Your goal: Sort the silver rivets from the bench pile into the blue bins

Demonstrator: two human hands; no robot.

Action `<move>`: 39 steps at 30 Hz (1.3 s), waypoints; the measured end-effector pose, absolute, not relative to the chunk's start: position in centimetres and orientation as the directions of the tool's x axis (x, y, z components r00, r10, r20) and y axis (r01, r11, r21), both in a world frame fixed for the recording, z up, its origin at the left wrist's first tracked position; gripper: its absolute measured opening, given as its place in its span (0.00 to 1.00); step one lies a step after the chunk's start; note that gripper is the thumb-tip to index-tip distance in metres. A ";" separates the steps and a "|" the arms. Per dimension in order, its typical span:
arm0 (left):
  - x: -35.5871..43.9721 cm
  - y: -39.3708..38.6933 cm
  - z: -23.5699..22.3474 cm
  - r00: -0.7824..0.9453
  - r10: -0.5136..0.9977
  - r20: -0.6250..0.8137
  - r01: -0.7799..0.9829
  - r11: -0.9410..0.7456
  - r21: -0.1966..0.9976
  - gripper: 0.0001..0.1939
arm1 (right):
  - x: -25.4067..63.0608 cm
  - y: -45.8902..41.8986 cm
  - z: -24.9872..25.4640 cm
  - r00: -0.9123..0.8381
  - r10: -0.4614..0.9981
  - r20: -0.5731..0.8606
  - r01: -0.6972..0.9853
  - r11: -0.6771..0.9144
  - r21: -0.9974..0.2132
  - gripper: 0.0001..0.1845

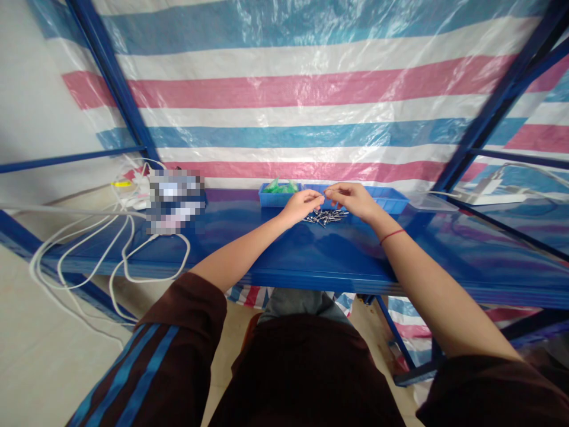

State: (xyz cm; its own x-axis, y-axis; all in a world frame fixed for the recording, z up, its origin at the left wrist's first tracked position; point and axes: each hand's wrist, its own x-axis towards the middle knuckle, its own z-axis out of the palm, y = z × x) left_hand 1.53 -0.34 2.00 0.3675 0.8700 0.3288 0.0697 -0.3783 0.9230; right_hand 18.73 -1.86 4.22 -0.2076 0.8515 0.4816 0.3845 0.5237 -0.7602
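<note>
My left hand (304, 205) and my right hand (349, 199) are close together above the shelf, fingertips almost meeting. Both hands are closed in a pinch; whatever is between the fingers is too small to make out. Just beneath them lies a loose pile of slim, shiny metal pieces (326, 218) that look like screws. Behind the left hand stands a small blue bin (267, 200) with green plastic-looking items (281, 187) in it. A longer blue bin (393, 201) sits behind the right hand, which partly hides it.
The blue metal shelf (284, 255) has a raised front edge. White cables (128, 249) loop over its left side near a pixelated object (175, 200). A clear plastic lid or tray (433, 201) and a white power strip (498, 193) are at right. Blue posts (493, 112) frame a striped sheet (284, 89).
</note>
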 end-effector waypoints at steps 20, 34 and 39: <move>1.4 0.6 1.6 0.268 0.824 0.499 0.249 -0.560 0.790 0.10 | 19.1 -1.2 3.4 -0.308 0.786 0.535 0.570 0.603 -0.558 0.13; 0.6 0.5 0.8 0.725 0.597 0.344 0.572 -0.800 0.182 0.13 | 22.4 -0.1 4.1 0.486 0.873 -0.028 -0.059 0.000 -0.998 0.06; 0.5 0.8 0.8 0.742 0.587 0.323 0.575 -0.806 0.144 0.11 | 21.3 -0.4 3.7 0.301 0.947 0.110 0.169 0.061 -0.984 0.07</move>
State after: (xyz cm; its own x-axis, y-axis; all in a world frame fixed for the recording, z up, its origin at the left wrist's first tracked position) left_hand 0.50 0.79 0.79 0.7423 0.5873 0.3226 0.5748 -0.8055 0.1440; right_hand 21.33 -0.35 3.75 0.3007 0.9473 0.1104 0.1691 0.0610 -0.9837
